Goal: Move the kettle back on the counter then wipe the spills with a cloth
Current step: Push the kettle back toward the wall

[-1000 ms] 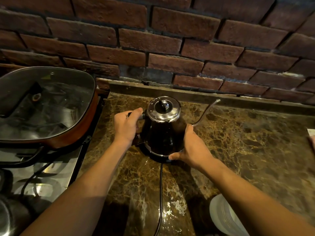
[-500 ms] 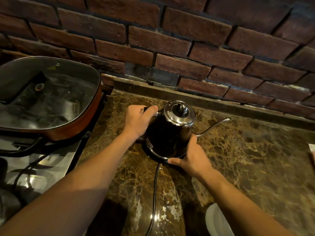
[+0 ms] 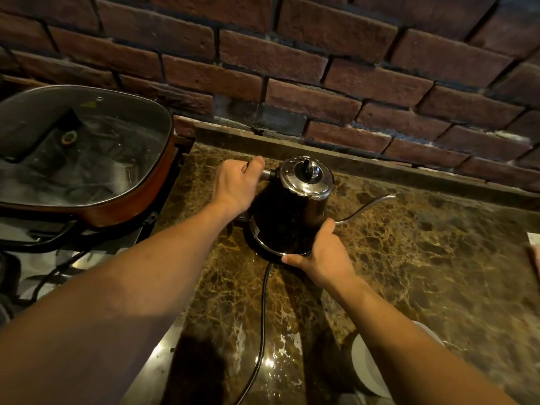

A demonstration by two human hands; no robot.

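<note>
Kettle (image 3: 292, 211) upright on table (image 3: 409, 273), near brick wall. Left hand (image 3: 236, 185) clamped on kettle handle; right hand (image 3: 321, 252) pressed against kettle base. Advice: slide slowly, keep level, mind cord (image 3: 263, 311). Spill (image 3: 280, 349) lies in front of kettle.

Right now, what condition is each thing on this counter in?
Kettle: upright on its base, lid on, spout pointing right.
Left hand: closed around the kettle handle.
Right hand: gripping the kettle's base rim.
Cord: trailing toward the viewer.
Counter: wet patches near the front.
Pan: covered by a glass lid.
</note>
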